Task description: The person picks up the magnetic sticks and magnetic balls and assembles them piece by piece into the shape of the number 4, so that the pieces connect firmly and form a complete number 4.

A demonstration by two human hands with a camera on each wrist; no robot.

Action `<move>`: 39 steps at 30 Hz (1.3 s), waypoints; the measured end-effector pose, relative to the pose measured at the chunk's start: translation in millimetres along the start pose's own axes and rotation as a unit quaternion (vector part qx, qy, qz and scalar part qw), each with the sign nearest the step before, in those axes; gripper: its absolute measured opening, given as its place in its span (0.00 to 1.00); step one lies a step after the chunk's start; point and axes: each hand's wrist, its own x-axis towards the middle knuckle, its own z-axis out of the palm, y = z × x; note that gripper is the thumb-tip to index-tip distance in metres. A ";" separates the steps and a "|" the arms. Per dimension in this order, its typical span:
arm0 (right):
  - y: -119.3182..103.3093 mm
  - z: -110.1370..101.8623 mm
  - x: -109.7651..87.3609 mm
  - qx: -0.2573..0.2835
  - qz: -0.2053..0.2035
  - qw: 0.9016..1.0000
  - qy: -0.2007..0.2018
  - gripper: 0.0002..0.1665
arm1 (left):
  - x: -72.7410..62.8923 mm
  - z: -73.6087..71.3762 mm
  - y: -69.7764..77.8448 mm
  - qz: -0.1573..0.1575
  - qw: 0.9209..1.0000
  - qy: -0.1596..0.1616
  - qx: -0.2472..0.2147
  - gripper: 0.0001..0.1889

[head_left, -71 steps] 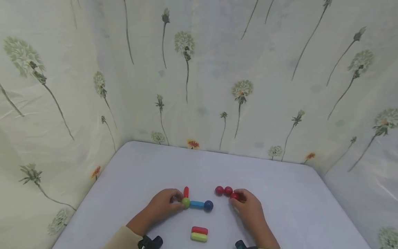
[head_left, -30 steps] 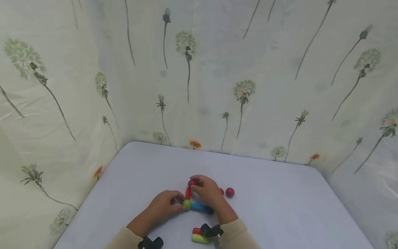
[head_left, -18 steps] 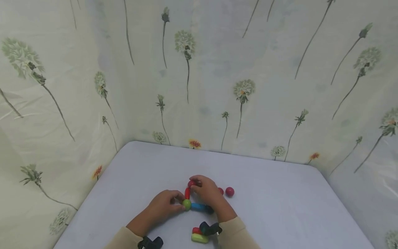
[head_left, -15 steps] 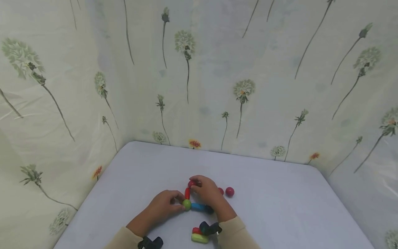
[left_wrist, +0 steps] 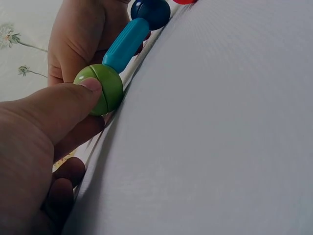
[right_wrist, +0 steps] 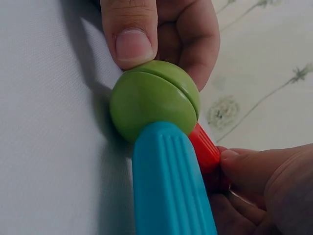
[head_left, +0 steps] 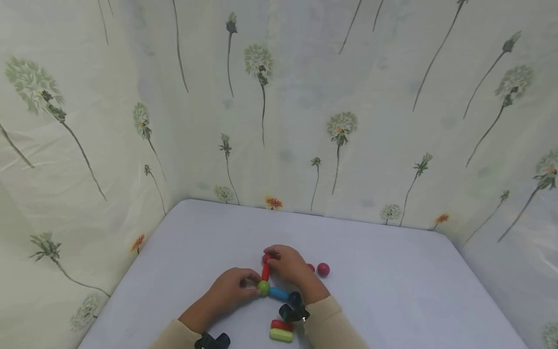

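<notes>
My left hand [head_left: 231, 292] pinches a green ball [head_left: 263, 288] between thumb and fingers. Joined to that ball are a red rod [head_left: 265, 272], pointing away from me, and a blue rod [head_left: 278, 293], pointing right. A dark blue ball [head_left: 294, 298] caps the blue rod's end. At the red rod's far end my right hand [head_left: 291, 266] grips a red ball [head_left: 266, 259], mostly covered by its fingers. In the right wrist view the right thumb reaches the red rod [right_wrist: 205, 149], and the ball's contact with the rod is hidden.
Two more red balls lie right of my right hand; one red ball [head_left: 323, 269] shows whole, the other is partly hidden. Nearer me, a loose red rod [head_left: 282, 325] lies beside a yellow-green rod [head_left: 281, 335] on the white table [head_left: 392, 291]. Floral cloth hangs behind.
My right hand has brought a red ball from the right-hand group to the red rod's far end. Lately the blue rod has swung slightly towards me. My left hand keeps its hold.
</notes>
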 end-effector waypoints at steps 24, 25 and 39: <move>5.3 -36.1 -94.7 -0.043 0.058 0.997 0.007 0.17 | -0.4 1.9 2.3 0.009 1.000 -0.005 0.015 0.12; 6.6 -34.4 -96.5 -0.043 0.056 0.997 -0.008 0.18 | -0.1 2.3 1.3 0.008 1.000 -0.007 0.014 0.13; 13.8 -25.4 -99.3 -0.040 0.035 0.998 -0.029 0.17 | 1.8 1.6 -3.0 0.061 0.998 -0.030 0.013 0.16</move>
